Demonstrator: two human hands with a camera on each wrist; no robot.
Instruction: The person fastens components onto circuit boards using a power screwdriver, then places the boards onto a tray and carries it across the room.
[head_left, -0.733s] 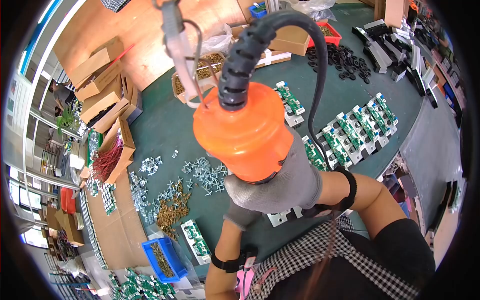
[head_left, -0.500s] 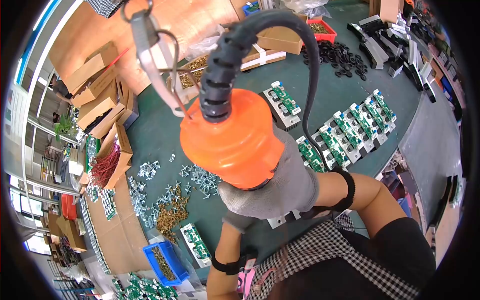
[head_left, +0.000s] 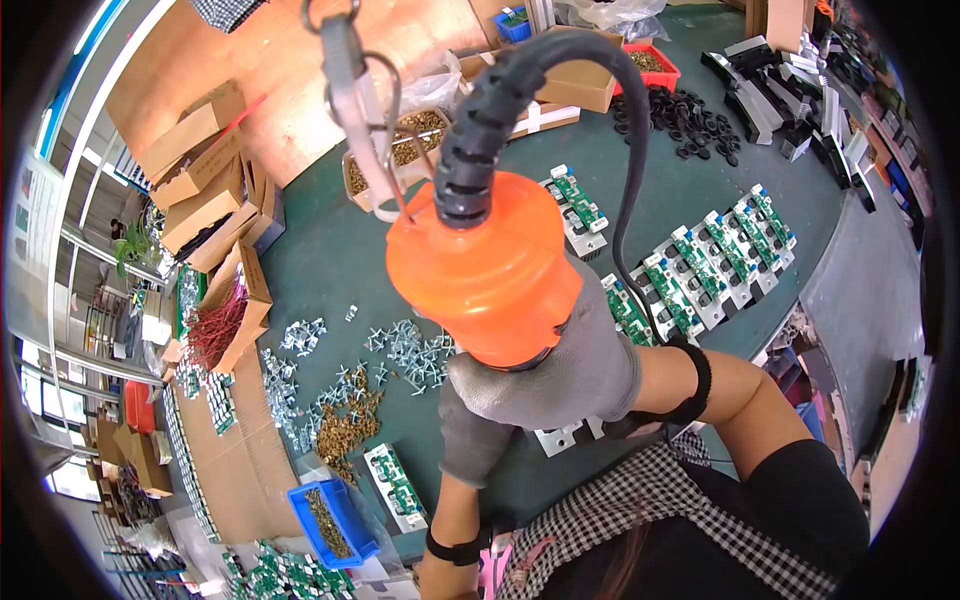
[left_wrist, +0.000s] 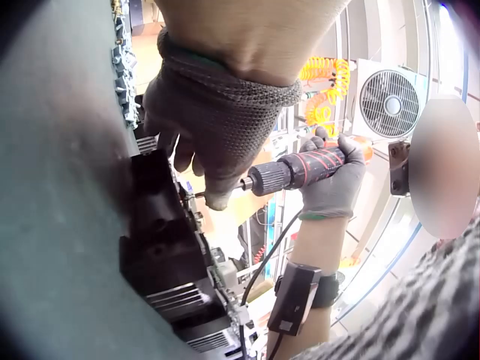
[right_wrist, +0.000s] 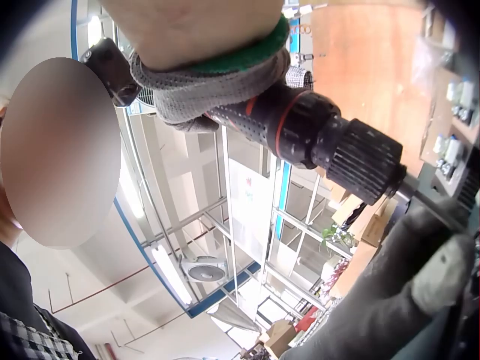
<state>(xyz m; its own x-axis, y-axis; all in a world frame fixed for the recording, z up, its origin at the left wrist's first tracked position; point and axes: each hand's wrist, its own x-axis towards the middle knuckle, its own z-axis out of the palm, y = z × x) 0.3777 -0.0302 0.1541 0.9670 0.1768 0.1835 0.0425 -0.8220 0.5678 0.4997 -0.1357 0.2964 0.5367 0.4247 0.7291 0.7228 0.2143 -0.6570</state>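
Note:
My gloved right hand (head_left: 560,385) grips an electric screwdriver (head_left: 480,270) by its dark barrel, its orange rear end toward the head camera. In the right wrist view the bit (right_wrist: 429,205) runs from the ribbed collar down to my left hand. My gloved left hand (left_wrist: 217,120) has its fingertips around the bit, low over a black housing (left_wrist: 161,232) with metal fins and a board along its side. In the head view, the screwdriver and right hand hide the bit and most of that unit; a silvery plate (head_left: 560,438) shows below them.
A row of plates with green circuit boards (head_left: 700,265) lies at the right. Silvery parts (head_left: 410,355) and brass-coloured parts (head_left: 348,425) lie in piles at the left, near a blue bin (head_left: 335,525). A black cable (head_left: 632,180) loops from the screwdriver's top.
The screwdriver's rear end swung left in the head view, then back right. My left hand and wrist have shifted slightly, and more of that glove shows below the right hand.

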